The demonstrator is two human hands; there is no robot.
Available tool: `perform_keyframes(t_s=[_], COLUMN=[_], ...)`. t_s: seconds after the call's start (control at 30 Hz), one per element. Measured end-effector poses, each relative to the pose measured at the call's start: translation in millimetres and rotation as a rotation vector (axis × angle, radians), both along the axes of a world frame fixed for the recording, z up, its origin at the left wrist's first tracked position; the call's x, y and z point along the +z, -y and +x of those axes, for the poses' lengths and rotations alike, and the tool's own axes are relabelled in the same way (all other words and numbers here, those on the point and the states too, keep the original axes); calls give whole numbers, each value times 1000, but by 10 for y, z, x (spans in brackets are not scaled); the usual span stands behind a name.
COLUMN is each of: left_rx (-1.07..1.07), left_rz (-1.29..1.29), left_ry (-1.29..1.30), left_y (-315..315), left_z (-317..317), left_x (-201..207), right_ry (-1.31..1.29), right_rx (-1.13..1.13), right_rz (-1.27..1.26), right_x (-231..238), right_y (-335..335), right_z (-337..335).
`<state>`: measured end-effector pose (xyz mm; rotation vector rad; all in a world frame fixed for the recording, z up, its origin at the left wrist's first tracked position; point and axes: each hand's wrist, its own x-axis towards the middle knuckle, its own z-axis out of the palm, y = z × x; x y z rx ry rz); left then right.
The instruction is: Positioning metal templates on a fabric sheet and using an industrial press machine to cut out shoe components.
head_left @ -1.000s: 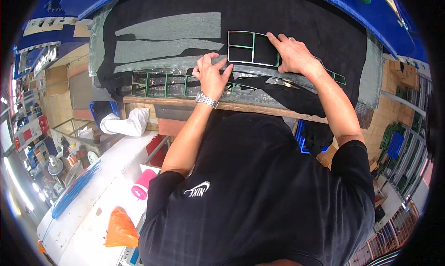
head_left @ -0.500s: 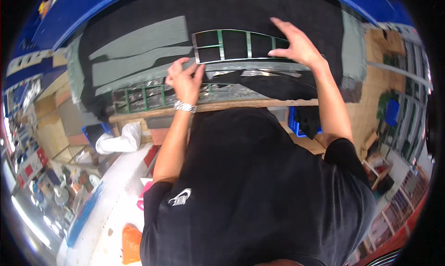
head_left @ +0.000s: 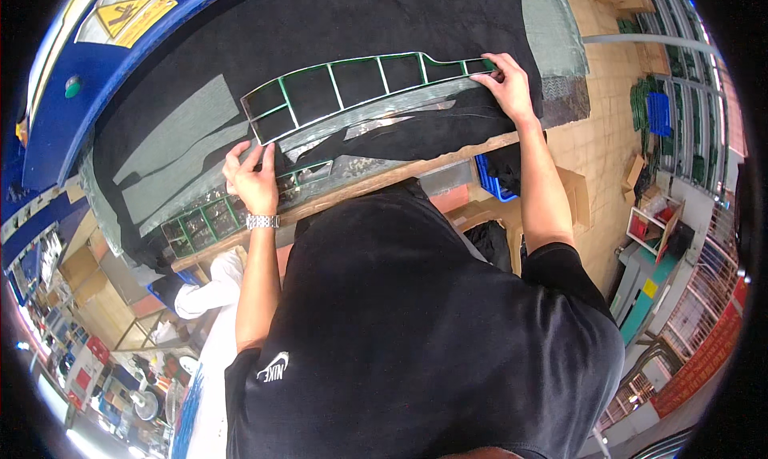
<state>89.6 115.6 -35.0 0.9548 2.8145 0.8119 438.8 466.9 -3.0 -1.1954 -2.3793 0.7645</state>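
A long, curved cutting die (head_left: 383, 75) with green-sided metal walls and several crossbars lies on black sheet material (head_left: 448, 19). At its narrow right end, my right hand (head_left: 512, 89) pinches the frame between thumb and fingers. My left hand (head_left: 254, 183), wearing a metal bracelet watch, has its curled fingers and thumb at the die's lower left corner. Closer to my body, a second green cutting die (head_left: 209, 224) rests on the table's near edge, partly hidden by my left hand and wrist. Grey-green backing (head_left: 180, 131) shows where pieces of the black sheet are cut away.
A blue machine beam (head_left: 152, 39) with a green button spans the far left. The table's wooden front edge (head_left: 392, 171) runs close to my body. A blue crate (head_left: 494, 179) stands beneath it, and a white cloth bundle (head_left: 210, 291) sits at the lower left.
My right hand has gone from spread fingers over the die to gripping its narrow end. The die now shows its whole length and is tilted in view; the head view has turned.
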Motion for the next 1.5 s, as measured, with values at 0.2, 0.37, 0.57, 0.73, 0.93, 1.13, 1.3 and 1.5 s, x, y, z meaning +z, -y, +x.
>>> perform_keyframes(t_s=[0.2, 0.37, 0.57, 0.73, 0.93, 1.13, 1.3, 1.5], left_rx=[-15, -2, -215, -449, -489, -649, -679, -771], left_rz=[11, 33, -33, -435, -570, -558, -559, -494], left_ry=[-4, 12, 50, 29, -1, 57, -45, -36], left_y=[-23, 14, 180, 809, 1163, 928, 840, 765], left_z=[-9, -19, -173, -575, -805, -628, -532, -579], left_x=[-4, 10, 120, 676, 728, 801, 652, 1082], right_ry=[-3, 5, 23, 65, 30, 17, 18, -9], right_rx=[-12, 5, 34, -92, 51, 200, 255, 279], right_rz=[29, 8, 6, 168, 163, 170, 101, 104], right_x=[-29, -42, 37, 274, 357, 498, 475, 490], right_y=[11, 18, 57, 270, 518, 855, 1105, 1239], right_z=[17, -27, -3, 131, -203, -622, -728, -702])
